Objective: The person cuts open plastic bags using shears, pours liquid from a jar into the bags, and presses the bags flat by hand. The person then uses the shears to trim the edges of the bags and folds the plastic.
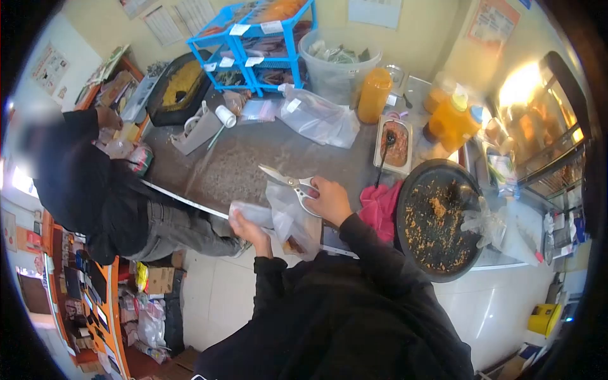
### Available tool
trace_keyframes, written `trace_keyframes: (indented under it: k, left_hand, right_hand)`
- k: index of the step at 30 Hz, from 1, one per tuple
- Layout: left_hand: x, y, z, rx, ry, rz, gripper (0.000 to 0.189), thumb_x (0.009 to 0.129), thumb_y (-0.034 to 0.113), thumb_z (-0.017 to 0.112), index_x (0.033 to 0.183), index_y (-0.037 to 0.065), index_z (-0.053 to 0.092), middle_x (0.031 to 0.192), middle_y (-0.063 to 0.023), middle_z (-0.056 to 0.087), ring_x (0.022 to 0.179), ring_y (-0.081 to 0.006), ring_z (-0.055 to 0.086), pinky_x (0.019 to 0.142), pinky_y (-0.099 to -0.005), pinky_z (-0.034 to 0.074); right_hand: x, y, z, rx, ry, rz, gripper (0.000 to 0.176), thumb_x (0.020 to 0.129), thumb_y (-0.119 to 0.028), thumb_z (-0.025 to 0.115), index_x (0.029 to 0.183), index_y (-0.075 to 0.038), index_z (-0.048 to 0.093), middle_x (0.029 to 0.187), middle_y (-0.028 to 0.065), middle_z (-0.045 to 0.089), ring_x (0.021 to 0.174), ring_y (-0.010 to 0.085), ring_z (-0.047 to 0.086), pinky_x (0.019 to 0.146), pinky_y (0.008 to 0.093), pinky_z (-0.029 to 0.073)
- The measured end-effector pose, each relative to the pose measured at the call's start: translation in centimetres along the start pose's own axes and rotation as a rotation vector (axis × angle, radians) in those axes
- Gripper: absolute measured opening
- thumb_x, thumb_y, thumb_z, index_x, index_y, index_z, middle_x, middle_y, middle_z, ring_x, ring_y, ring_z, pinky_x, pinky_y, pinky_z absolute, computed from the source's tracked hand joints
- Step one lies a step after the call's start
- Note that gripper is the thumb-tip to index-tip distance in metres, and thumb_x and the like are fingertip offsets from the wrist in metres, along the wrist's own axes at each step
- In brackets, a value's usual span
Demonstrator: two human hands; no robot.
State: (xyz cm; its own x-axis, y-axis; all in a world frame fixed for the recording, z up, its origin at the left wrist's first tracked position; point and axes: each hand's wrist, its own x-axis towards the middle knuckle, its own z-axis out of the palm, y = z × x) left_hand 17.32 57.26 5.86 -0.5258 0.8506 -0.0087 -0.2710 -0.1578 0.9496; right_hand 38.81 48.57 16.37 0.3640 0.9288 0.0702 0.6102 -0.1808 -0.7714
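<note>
My right hand (329,199) is closed on the handles of metal scissors (301,192). Their blades are parted and point left over the counter. Close by at the counter's front edge, my left hand (252,235) grips a translucent plastic bag (288,212). The bag hangs between my hands, partly under the scissors, and something brownish shows at its bottom. A pinkish cloth (380,206) lies just right of my right hand.
A big black pan with crumbs (437,266) stands at the right, beside a metal tray of reddish filling (398,149). Farther back are sauce bottles (375,95), a filled plastic bag (320,120) and blue racks (253,47). A person in black (82,183) stands at the left.
</note>
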Motion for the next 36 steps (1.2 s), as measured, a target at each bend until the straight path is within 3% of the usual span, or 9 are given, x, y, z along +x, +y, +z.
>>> trace_keyframes:
  k: [8,14,16,18,21,22,25,32,36]
  left_hand:
    - [4.5,2.9,12.7,0.288,-0.572,0.356,0.047,0.088,0.024,0.075,0.122,0.0,0.052,0.12,-0.0124,0.053,0.116,-0.0236,0.049,0.101,-0.0363,0.039]
    - [4.3,3.1,19.2,0.423,-0.827,0.592,0.061,0.086,0.029,0.076,0.13,-0.002,0.048,0.134,-0.0188,0.049,0.125,-0.0259,0.048,0.1,-0.036,0.04]
    - [1.8,8.3,17.6,0.255,-0.788,0.416,0.044,0.093,0.028,0.068,0.123,-0.002,0.056,0.122,-0.0156,0.059,0.115,-0.025,0.056,0.096,-0.0345,0.043]
    - [-2.9,12.8,12.0,0.137,-0.69,0.482,0.02,0.097,0.02,0.059,0.092,0.0,0.062,0.095,-0.0116,0.063,0.084,-0.0215,0.06,0.076,-0.0322,0.046]
    - [-6.2,12.6,4.2,0.186,-1.074,1.119,0.011,0.084,0.01,0.066,0.076,0.004,0.062,0.075,-0.0075,0.062,0.063,-0.0266,0.059,0.063,-0.0386,0.05]
    - [-7.1,14.3,3.6,0.422,-1.382,1.141,0.01,0.085,0.011,0.065,0.085,0.002,0.063,0.085,-0.0101,0.067,0.075,-0.0247,0.064,0.071,-0.0359,0.05]
    - [-7.6,13.3,3.3,0.726,-1.533,1.244,0.008,0.082,0.01,0.065,0.087,0.004,0.067,0.099,-0.0071,0.068,0.088,-0.0212,0.064,0.079,-0.0359,0.05]
    - [-8.0,12.1,4.0,1.329,-1.485,1.533,0.013,0.076,0.017,0.063,0.087,0.012,0.069,0.086,0.0014,0.06,0.1,-0.0199,0.048,0.074,-0.0404,0.034]
    - [-7.0,9.8,3.5,1.242,-1.411,1.407,0.014,0.076,0.017,0.062,0.088,0.012,0.068,0.085,0.0015,0.061,0.1,-0.0186,0.049,0.079,-0.0423,0.034]
  right_hand:
    - [-2.4,0.9,0.8,0.582,0.083,-0.02,0.026,0.079,-0.006,0.075,0.088,-0.004,0.051,0.069,0.0027,0.051,0.064,0.0087,0.047,0.059,0.0267,0.041]
    - [-1.8,0.4,0.6,0.802,0.114,0.067,0.029,0.079,-0.007,0.079,0.088,-0.005,0.051,0.074,-0.0024,0.051,0.069,0.0052,0.046,0.06,0.0237,0.04]
    - [-0.6,-0.5,0.3,0.809,0.147,0.076,0.029,0.079,-0.008,0.079,0.086,-0.006,0.051,0.072,-0.0028,0.05,0.067,0.0049,0.045,0.059,0.0242,0.039]
    - [-0.3,-1.1,0.0,0.778,0.149,0.102,0.026,0.08,-0.005,0.076,0.087,-0.006,0.05,0.073,-0.0021,0.054,0.067,0.0049,0.049,0.059,0.0239,0.042]
    - [1.5,-1.5,-0.2,0.73,0.115,0.083,0.024,0.082,-0.004,0.073,0.086,-0.006,0.05,0.072,-0.0018,0.056,0.066,0.0049,0.052,0.057,0.024,0.043]
    - [1.8,-1.4,0.3,0.758,0.12,0.068,0.027,0.08,-0.008,0.075,0.083,-0.007,0.048,0.069,-0.0033,0.051,0.064,0.0046,0.046,0.054,0.0252,0.039]
    - [2.2,-1.5,0.5,0.737,0.086,0.058,0.03,0.077,-0.011,0.077,0.08,-0.007,0.047,0.066,-0.0046,0.046,0.062,0.004,0.041,0.051,0.0261,0.035]
    - [2.6,-0.9,2.3,0.723,0.123,0.041,0.031,0.077,-0.013,0.078,0.079,-0.007,0.048,0.065,-0.0043,0.047,0.061,0.005,0.041,0.051,0.0264,0.036]
    - [1.5,-0.5,2.1,0.847,0.031,0.073,0.036,0.078,-0.02,0.082,0.093,-0.005,0.053,0.079,0.0013,0.06,0.073,0.0077,0.053,0.065,0.0269,0.045]
